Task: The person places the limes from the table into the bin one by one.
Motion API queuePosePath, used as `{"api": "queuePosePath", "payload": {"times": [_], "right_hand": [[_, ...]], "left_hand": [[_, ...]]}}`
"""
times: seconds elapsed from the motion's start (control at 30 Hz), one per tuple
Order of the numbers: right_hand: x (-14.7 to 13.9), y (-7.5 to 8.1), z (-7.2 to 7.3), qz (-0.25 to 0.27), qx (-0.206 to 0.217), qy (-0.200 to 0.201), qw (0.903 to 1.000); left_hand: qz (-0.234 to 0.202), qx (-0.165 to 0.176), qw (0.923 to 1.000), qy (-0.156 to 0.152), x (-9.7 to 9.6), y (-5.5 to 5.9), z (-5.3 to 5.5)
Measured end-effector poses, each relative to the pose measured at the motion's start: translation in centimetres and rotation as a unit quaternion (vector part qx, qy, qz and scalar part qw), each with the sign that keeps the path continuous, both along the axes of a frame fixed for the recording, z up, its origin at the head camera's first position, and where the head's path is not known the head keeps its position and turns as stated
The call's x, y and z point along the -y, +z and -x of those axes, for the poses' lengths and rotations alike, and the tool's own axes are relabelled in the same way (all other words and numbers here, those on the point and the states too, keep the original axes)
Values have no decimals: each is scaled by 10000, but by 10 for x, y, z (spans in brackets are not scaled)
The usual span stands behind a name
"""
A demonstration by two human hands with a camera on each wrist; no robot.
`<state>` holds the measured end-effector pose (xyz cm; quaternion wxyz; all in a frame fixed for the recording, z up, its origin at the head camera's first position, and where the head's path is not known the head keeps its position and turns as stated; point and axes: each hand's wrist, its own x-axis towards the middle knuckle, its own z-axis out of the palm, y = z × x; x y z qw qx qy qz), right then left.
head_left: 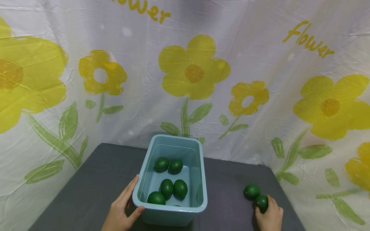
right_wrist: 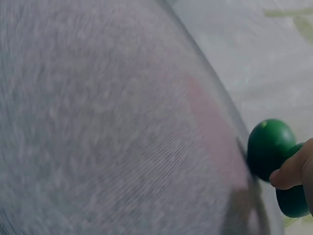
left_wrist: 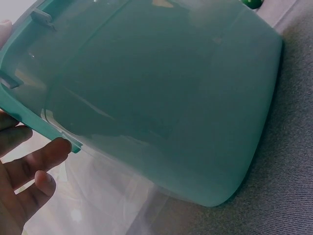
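A light blue plastic bin (head_left: pixel 169 215) stands on the dark grey table. My left hand (head_left: pixel 122 203) holds its near left corner, the thumb at the front rim and the fingers along the left side. In the left wrist view, fingertips (left_wrist: pixel 61 147) sit under the rim of the bin (left_wrist: pixel 161 98). Several smooth, dark green, egg-shaped fruits (head_left: pixel 166 188) lie inside. Far to the right, my right hand (head_left: pixel 270 214) grips one green fruit (head_left: pixel 261 203) between thumb and fingers. Another green fruit (head_left: pixel 252 192) lies right beside it, also showing in the right wrist view (right_wrist: pixel 269 149).
The grey cloth-covered table (head_left: pixel 225 186) stretches between the bin and the two fruits on the right. Behind and along both sides hangs a white curtain (head_left: pixel 138 112) printed with yellow flowers. The table's right edge (head_left: pixel 289 199) runs close by my right hand.
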<state>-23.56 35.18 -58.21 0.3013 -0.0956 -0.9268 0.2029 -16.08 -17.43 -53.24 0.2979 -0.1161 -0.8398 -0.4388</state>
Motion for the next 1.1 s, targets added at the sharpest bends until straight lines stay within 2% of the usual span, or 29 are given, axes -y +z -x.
{"api": "queuePosePath", "payload": {"times": [0.1, 0.47, 0.53, 0.63, 0.73, 0.8, 0.93, 1.1], "right_hand": [[2, 3, -1, -27, -216, 53, 9997], [27, 23, -13, 362, -289, -12, 9989], [31, 26, -15, 521, -90, -95, 9986], [37, 32, -17, 915, 436, -246, 9945], [44, 40, -19, 1394, 976, -350, 9848], [49, 46, -19, 1621, 1169, -367, 9791], [59, 56, -19, 1790, 1271, -305, 9751], [70, 66, -22, 1853, 1042, -266, 9768]], "left_hand": [[7, 16, 10000, 9, 0, 0, 0], [-21, 65, 10000, -17, 0, 1, -1], [-19, 79, 10000, -20, 0, 1, -1], [-19, 60, 10000, -28, 0, 1, -1], [-9, 28, 10000, -32, 0, 1, -1], [-8, 17, 10000, -38, 0, 1, -1], [-18, 31, 10000, -39, 0, 1, -1], [-11, 35, 10000, -37, 0, 1, -1]]}}
